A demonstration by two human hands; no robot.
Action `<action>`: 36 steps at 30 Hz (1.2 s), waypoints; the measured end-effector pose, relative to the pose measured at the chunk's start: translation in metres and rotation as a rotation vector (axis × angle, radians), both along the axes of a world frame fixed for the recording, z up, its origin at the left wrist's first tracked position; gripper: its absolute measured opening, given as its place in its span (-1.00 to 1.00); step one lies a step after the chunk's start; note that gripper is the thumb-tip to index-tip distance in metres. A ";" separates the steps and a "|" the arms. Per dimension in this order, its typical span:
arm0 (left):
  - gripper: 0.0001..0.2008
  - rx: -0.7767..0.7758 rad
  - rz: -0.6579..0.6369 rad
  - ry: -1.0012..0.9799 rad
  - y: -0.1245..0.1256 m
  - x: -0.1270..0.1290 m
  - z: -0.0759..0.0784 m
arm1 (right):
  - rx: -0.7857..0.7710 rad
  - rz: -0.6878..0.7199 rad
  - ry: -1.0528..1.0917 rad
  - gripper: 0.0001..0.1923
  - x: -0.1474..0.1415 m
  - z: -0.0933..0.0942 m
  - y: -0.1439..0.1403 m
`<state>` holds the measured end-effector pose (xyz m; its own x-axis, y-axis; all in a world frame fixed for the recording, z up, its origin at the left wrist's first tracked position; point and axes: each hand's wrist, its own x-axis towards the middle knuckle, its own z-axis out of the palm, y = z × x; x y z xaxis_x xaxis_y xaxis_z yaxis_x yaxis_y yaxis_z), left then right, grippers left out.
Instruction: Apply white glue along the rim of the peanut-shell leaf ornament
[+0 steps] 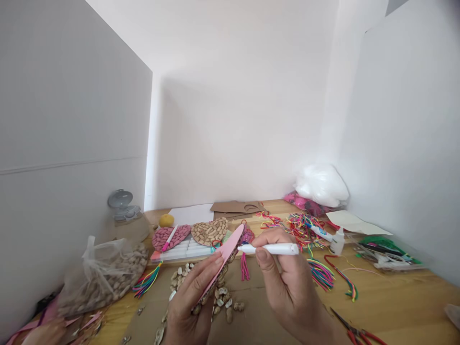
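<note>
A pink, flat, smooth-faced panel (224, 254) is held in the left hand (194, 297) above a brown cardboard sheet (257, 304), in front of the torso. The left fingers are laid close together across the pink face, and the panel is clamped from below, though the thumb is largely hidden. The panel is tilted steeply, presumably so that its peanut-covered underside and far edge are presented to the right hand (287, 273). A white, cylindrical pen (276, 248) is pinched between the right thumb and fingers, and is kept nearly level, probably for fine control of the tip. The tip is directed at the panel's edge; whether contact is made cannot be determined. Loose tan peanut shells (224, 302) are scattered on the cardboard, by which the wooden tabletop (406, 306) is likely protected. A white plastic squeeze bottle (338, 241) is stood upright at the right, and red-handled pliers (355, 330) are laid nearby, apparently for easy reach.
</note>
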<state>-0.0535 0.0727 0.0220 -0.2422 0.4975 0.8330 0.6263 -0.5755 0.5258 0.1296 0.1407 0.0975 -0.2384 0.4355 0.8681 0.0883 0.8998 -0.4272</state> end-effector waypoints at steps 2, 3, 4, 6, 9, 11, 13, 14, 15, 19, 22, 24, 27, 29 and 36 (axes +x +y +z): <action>-0.60 0.006 -0.011 0.013 0.000 0.000 -0.001 | -0.003 -0.016 0.007 -0.88 0.001 0.000 0.002; -0.59 0.008 -0.013 0.020 -0.001 0.001 -0.002 | -0.001 -0.024 0.011 -0.87 0.001 0.000 0.003; -0.58 0.006 -0.013 0.024 -0.001 0.001 -0.003 | 0.004 -0.031 0.013 -0.87 0.001 0.000 0.004; -0.58 -0.005 -0.011 0.022 -0.002 0.001 -0.004 | 0.012 -0.035 0.018 -0.87 0.001 0.000 0.004; -0.59 -0.013 -0.018 -0.002 -0.001 0.002 -0.005 | -0.029 -0.025 0.014 -0.87 0.000 0.001 0.002; -0.60 -0.005 -0.025 -0.024 0.000 0.002 -0.004 | -0.078 -0.016 0.016 -0.86 0.000 0.000 0.001; -0.61 -0.009 -0.024 -0.055 0.001 0.003 -0.003 | -0.110 -0.016 0.020 -0.85 0.000 0.000 0.001; -0.61 -0.011 -0.021 -0.073 0.002 0.003 -0.003 | -0.120 -0.020 0.024 -0.84 0.000 0.000 0.001; -0.62 -0.014 -0.019 -0.091 0.002 0.004 -0.004 | -0.130 -0.024 0.031 -0.82 -0.001 0.000 0.001; -0.65 -0.004 -0.031 -0.170 0.003 0.004 -0.009 | -0.199 -0.001 0.073 -0.77 -0.002 -0.002 0.004; -0.69 -0.034 -0.061 -0.248 0.003 0.005 -0.011 | -0.269 0.045 0.095 -0.74 -0.004 -0.004 0.006; -0.72 -0.061 -0.075 -0.290 0.002 0.007 -0.009 | -0.304 0.079 0.107 -0.73 -0.005 -0.005 0.007; -0.75 -0.094 -0.073 -0.356 0.000 0.011 -0.005 | -0.339 0.123 0.112 -0.73 -0.006 -0.006 0.007; -0.76 -0.108 -0.067 -0.392 -0.001 0.013 -0.003 | -0.356 0.144 0.109 -0.72 -0.005 -0.005 0.007; -0.71 -0.099 -0.054 -0.243 -0.001 0.007 -0.004 | -0.329 0.128 0.102 -0.75 -0.004 -0.004 0.005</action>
